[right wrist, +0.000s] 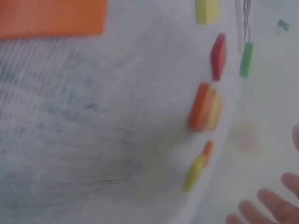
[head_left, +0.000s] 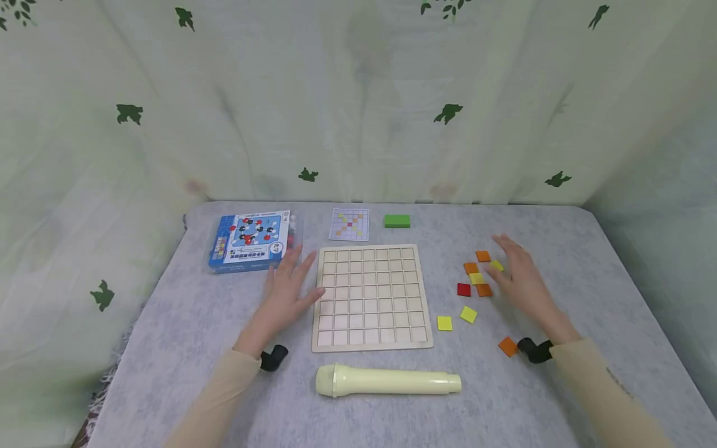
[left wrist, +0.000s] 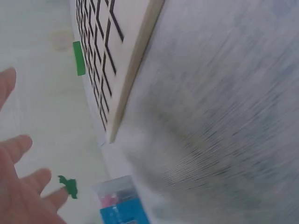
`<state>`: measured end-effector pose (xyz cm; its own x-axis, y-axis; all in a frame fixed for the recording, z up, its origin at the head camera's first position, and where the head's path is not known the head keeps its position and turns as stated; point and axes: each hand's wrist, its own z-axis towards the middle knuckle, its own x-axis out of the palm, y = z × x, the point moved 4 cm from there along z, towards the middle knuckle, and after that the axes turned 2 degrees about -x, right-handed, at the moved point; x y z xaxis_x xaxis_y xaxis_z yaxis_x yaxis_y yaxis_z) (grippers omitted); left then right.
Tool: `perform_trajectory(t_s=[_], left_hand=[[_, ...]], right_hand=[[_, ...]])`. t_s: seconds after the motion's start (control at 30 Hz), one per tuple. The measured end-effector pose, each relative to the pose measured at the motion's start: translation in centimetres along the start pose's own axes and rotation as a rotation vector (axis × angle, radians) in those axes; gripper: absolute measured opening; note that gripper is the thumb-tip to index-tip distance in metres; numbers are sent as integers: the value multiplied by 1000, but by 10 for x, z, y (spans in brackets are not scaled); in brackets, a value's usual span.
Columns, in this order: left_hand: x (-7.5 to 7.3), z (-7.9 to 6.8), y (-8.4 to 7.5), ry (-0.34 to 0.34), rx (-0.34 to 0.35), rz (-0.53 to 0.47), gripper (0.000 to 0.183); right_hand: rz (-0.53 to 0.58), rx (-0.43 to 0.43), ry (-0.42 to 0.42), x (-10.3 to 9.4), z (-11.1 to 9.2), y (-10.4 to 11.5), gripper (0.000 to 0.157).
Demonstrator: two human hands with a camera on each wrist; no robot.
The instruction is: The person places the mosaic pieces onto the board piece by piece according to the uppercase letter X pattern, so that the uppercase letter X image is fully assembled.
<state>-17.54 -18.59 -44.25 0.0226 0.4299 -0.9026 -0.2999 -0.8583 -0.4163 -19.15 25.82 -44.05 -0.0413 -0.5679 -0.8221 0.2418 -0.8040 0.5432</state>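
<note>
A pale wooden grid board with square cells lies in the middle of the table. My left hand, fingers spread, is over its left edge, thumb overlapping the rim in the head view; the left wrist view shows the palm with nothing in it. My right hand hovers beside a loose group of coloured square tiles, fingers apart and holding nothing. Among them are a red tile, an orange tile and a yellow tile. Another orange tile lies near the right wrist.
A cream microphone-shaped object lies in front of the board. Behind the board are a small pattern card and a green block. A blue boxed molecule set sits at the back left. A pale curtain hangs behind the table.
</note>
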Motion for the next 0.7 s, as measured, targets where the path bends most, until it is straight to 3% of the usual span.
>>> perform_trajectory(t_s=[0.1,0.27,0.47,0.7], left_hand=[[8,-4,3,68,25,-186,74],[18,-11,10,159,-37,-411,73],[30,-14,20,205,-65,-410,73],[36,-16,26,230,-13,-416,78]], right_hand=[[145,92,-13,2,4,-14,60],[282,245,29,7,7,-38,50],[353,331,91,12,11,-52,50],[231,359,107,22,19,-57,47]])
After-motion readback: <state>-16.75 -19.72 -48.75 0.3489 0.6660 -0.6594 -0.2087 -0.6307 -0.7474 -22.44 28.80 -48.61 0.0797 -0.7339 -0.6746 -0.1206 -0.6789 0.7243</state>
